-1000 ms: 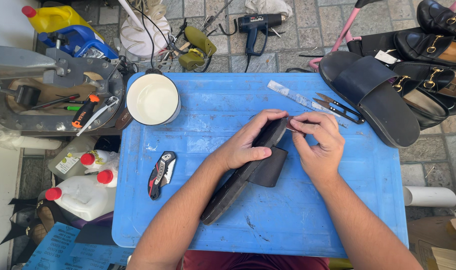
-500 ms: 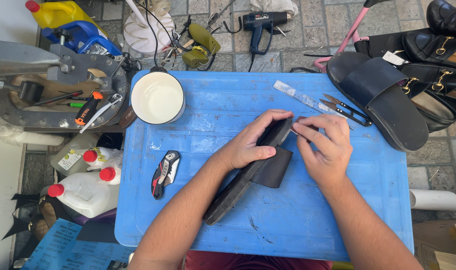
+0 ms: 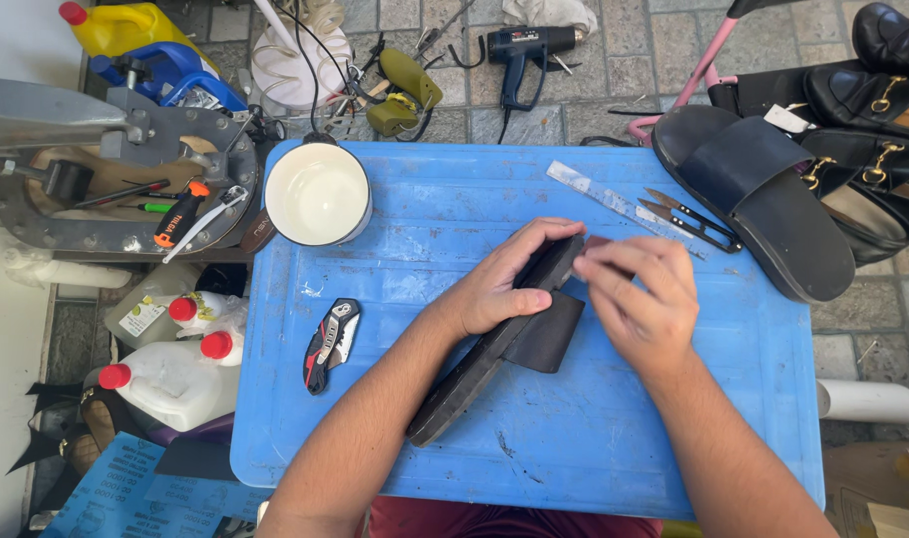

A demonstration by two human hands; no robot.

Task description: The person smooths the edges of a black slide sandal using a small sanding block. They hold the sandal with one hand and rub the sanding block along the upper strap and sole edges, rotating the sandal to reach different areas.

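1. I see the black slide sandal point(image 3: 494, 349) lying on its edge mid-bench, toe far.
2. My left hand point(image 3: 504, 284) closes its grip around the sandal's far end.
3. My right hand point(image 3: 639, 299) pinches that same end, fingers curled shut.
4. On the blue bench point(image 3: 574, 448), a folding knife point(image 3: 331, 344) lies left and a white bowl point(image 3: 318, 194) far-left.

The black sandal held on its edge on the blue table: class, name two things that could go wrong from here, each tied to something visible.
1. The black sandal stands on its edge, steadied by the left hand and right hand at one end; it might tip or slide.
2. The small scissors lie close behind the right hand, so a careless reach back could meet their points.
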